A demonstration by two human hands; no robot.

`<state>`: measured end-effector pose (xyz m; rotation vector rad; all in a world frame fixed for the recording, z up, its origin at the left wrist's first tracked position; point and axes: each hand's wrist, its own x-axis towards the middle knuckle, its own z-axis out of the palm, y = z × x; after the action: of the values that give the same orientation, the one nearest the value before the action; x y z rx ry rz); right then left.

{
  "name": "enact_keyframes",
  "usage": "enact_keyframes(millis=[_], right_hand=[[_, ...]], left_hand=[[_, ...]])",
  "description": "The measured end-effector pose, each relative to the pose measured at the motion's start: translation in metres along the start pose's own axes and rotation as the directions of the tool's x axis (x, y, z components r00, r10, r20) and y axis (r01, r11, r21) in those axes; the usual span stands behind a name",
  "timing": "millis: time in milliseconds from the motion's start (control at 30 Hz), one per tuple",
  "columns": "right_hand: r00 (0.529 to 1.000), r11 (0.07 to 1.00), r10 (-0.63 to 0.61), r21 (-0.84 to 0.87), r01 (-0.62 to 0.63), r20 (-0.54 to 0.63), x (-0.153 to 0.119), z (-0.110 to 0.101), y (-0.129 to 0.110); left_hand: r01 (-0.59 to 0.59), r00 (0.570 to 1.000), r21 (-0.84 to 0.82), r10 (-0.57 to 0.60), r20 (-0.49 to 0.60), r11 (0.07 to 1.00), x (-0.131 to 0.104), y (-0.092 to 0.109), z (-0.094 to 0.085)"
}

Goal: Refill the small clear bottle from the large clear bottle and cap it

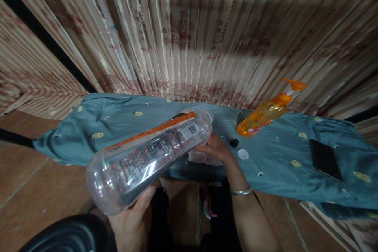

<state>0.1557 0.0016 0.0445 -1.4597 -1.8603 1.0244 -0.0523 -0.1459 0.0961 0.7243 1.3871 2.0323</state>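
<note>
A large clear plastic bottle [165, 147] with an orange-edged label and barcode lies slantwise in front of me, its uncapped neck pointing up and right. My left hand [134, 212] grips it from below near the wide base. Close to the neck, my right hand [217, 147] holds the underside, with its fingertips hidden behind the bottle; a silvery bangle is on that wrist. To the right of this hand, a small black cap [234, 143] and a white round lid [243, 154] lie on the cloth. Under the right hand is a pale, lacy-edged piece [203, 158], partly covered.
An orange pump bottle [262, 116] stands beyond the caps on the blue-green cloth [280, 161] covering the narrow table. A dark phone [325, 159] lies at the right. Striped curtains [189, 39] hang behind. A black ribbed object [67, 236] is at lower left.
</note>
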Motion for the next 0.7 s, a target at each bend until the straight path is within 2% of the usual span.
enact_keyframes(millis=[300,500,700], right_hand=[[0.997,0.998,0.068,0.000,-0.068,-0.021,0.000,0.002,-0.003],[0.998,0.998,0.060,0.019,-0.060,-0.023,0.000,0.005,0.000],[0.996,0.996,0.092,0.012,-0.092,-0.013,0.002,0.005,-0.001]], left_hand=[[0.026,1.000,-0.005,-0.026,-0.008,1.000,0.006,-0.003,-0.002],[0.028,1.000,-0.080,-0.027,0.011,0.996,0.008,0.003,0.006],[0.026,0.999,-0.048,-0.025,0.023,0.998,0.007,0.006,0.007]])
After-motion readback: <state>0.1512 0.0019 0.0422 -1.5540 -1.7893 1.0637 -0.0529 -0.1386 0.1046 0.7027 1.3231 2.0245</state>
